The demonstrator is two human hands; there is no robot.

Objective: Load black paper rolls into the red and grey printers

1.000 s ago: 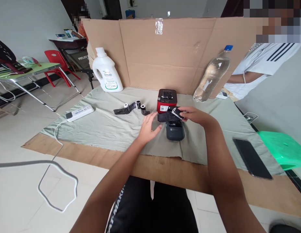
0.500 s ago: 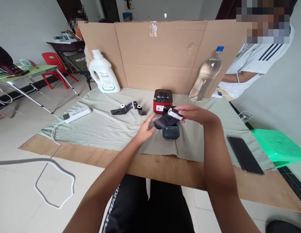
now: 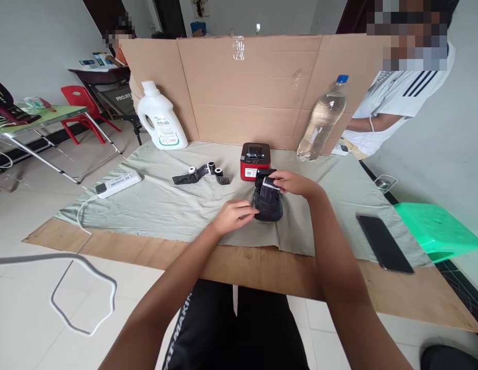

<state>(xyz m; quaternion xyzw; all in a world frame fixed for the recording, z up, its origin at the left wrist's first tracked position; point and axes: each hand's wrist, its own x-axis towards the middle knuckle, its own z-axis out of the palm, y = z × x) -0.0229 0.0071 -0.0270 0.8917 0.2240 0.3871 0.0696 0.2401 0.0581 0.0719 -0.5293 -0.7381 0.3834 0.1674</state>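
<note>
A small dark device [image 3: 269, 211] with its lid raised lies on the grey cloth. My right hand [image 3: 295, 183] grips a roll of black label tape [image 3: 270, 184] over it, and the tape hangs down across the device. At the device's left edge, the fingers of my left hand [image 3: 236, 216] are drawn together around the strip's lower end or the device's rim; which one is too small to tell. Just behind stands a red and black printer [image 3: 255, 162]. Several small rolls with loose black strips [image 3: 202, 172] lie to the left.
A white jug [image 3: 162, 118] and a water bottle [image 3: 324, 121] lean near the cardboard screen [image 3: 242, 92]. A power strip [image 3: 118, 185] lies left, a phone [image 3: 384, 243] right. A green stool [image 3: 435, 228] stands beyond the table's right edge. People are behind the screen.
My right hand has lowered the roll from in front of the printer onto the open device. My left hand has moved down to the device's left edge, its fingers now closed. The view has shifted slightly.
</note>
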